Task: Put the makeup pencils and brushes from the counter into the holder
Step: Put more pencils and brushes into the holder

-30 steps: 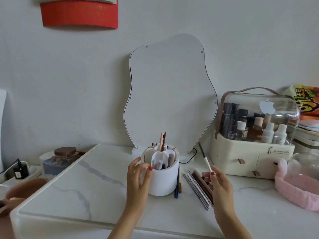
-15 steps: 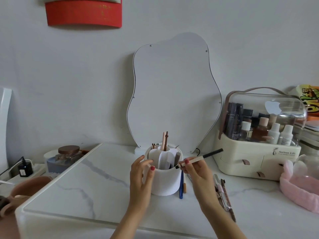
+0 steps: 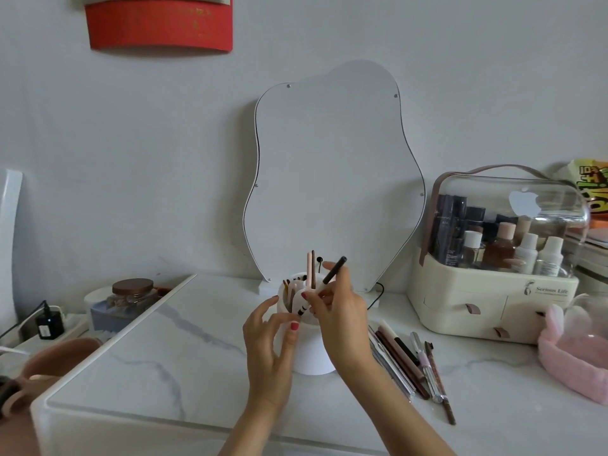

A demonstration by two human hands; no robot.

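Observation:
A white round holder stands on the marble counter, with several pencils and brushes upright in its compartments. My left hand grips the holder's left side. My right hand pinches a black-and-white makeup pencil, tilted, its lower tip at the holder's opening. To the right of the holder, several pencils and brushes lie side by side on the counter.
A wavy white mirror back leans on the wall behind the holder. A cream cosmetics case with a clear lid sits at the right, a pink headband beside it. A lidded jar and a charger sit at the left.
My right hand picked a pencil from the row, carried it left to the holder and tipped it from level to steeply tilted, tip down into the opening. My left hand stayed on the holder.

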